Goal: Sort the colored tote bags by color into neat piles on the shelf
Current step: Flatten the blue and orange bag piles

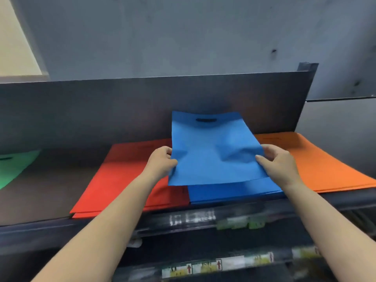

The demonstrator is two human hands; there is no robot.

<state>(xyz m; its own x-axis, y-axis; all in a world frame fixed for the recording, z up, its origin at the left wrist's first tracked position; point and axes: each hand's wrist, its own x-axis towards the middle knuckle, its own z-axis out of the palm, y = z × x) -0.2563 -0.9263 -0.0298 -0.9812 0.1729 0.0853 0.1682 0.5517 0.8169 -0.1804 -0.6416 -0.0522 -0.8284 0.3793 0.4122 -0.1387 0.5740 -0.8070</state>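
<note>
— Two hands hold one blue bag (pixel 213 151) over the blue pile (pixel 234 190) on the shelf (pixel 50 190). What is each doing?

— The left hand (pixel 161 161) pinches the bag's left edge, thumb on top. The right hand (pixel 279 163) pinches the right edge, fingers (pixel 262 158) lying across the cloth. The bag hangs between them, handle slot toward the back wall, its near edge drooping onto the pile.

— How does it look to handle?

— Light and floppy, probably. It dents and creases between the two grips, so the fabric seems thin and soft, not slippery, and in no way fragile. Holding both side edges at mid-length seems right; stretching it taut should flatten the dents before it is laid down.

— And the neighbours?

— A red pile (pixel 126 176) lies just left of the blue, an orange pile (pixel 317 163) just right, and a green bag (pixel 14 165) sits well apart at far left.
</note>
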